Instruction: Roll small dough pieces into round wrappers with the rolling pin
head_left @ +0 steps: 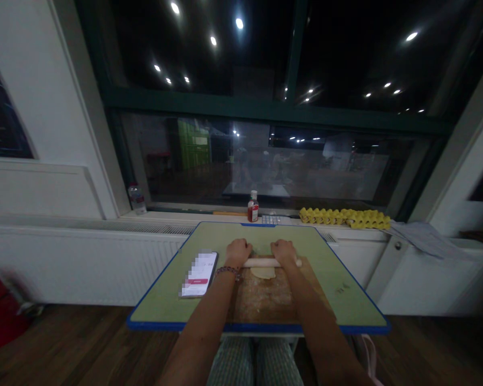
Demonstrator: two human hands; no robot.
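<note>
Both of my hands are on a pale wooden rolling pin (261,263) that lies crosswise over a floured wooden board (261,300). My left hand (238,252), with a beaded bracelet at the wrist, is closed around the pin's left end. Toward the pin's right end, my right hand (284,251) is closed on it too, and a bit of the tip sticks out past the wrist. A flat piece of pale dough (263,273) shows on the near side of the pin; its far part is hidden beneath the pin.
The board rests on a small green table (165,295) with a blue edge. A lit phone (201,274) lies left of the board. On the windowsill are a red-labelled bottle (253,207), a clear bottle (137,199) and yellow egg trays (344,217). A white radiator (84,262) stands behind.
</note>
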